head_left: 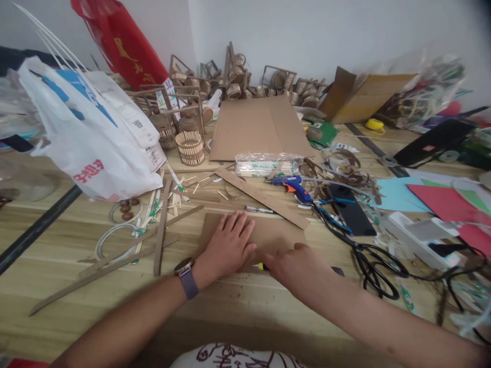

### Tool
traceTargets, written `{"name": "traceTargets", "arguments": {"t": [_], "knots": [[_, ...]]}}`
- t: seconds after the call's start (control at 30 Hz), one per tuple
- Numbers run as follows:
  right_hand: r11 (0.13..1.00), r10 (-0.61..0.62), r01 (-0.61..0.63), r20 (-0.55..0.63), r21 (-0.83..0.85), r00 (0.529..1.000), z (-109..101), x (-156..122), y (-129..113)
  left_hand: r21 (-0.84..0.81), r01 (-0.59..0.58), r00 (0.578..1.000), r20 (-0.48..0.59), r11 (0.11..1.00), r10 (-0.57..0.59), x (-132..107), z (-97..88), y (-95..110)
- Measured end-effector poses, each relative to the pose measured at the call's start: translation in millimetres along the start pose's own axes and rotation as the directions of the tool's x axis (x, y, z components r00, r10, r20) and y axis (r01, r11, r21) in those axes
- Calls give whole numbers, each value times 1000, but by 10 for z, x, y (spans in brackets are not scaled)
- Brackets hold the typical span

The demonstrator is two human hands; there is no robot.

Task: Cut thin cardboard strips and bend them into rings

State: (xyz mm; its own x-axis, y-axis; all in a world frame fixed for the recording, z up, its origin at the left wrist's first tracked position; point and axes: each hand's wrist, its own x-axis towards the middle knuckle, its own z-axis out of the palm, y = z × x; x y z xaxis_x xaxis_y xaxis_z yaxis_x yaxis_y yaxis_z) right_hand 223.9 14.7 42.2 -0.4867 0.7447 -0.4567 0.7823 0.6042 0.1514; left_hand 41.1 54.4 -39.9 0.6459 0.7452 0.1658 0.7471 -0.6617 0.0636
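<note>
A small sheet of brown cardboard lies flat on the wooden table in front of me. My left hand rests on its left part, palm down with fingers spread. Near the sheet's front edge, my right hand is closed around a craft knife; its yellow front end sticks out to the left and a dark end shows past the wrist. The knife's tip is at the cardboard, but whether it touches cannot be made out. Just beyond the sheet lie a pen and a long brown strip.
A blue glue gun, a phone and black-handled scissors lie to the right. Brown strips and thin sticks are scattered left, near a white plastic bag. A larger cardboard sheet and small slatted buckets stand farther back.
</note>
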Motion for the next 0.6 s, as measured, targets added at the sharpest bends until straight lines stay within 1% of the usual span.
{"name": "traceTargets", "arguments": {"t": [0.2, 0.4, 0.5, 0.6], "knots": [[999, -28, 28, -40, -17, 999, 77, -17, 40, -13, -10, 1000, 6, 1000, 10, -5, -5, -22], [1000, -25, 25, -40, -5, 999, 88, 11, 45, -9, -9, 1000, -2, 1000, 9, -10, 21, -25], [999, -44, 44, -59, -1, 997, 91, 27, 34, -3, -6, 1000, 13, 1000, 6, 13, -7, -36], [999, -46, 46, -77, 7, 996, 99, 58, -4, 20, 20, 999, 44, 1000, -21, 49, -63, -61]]}}
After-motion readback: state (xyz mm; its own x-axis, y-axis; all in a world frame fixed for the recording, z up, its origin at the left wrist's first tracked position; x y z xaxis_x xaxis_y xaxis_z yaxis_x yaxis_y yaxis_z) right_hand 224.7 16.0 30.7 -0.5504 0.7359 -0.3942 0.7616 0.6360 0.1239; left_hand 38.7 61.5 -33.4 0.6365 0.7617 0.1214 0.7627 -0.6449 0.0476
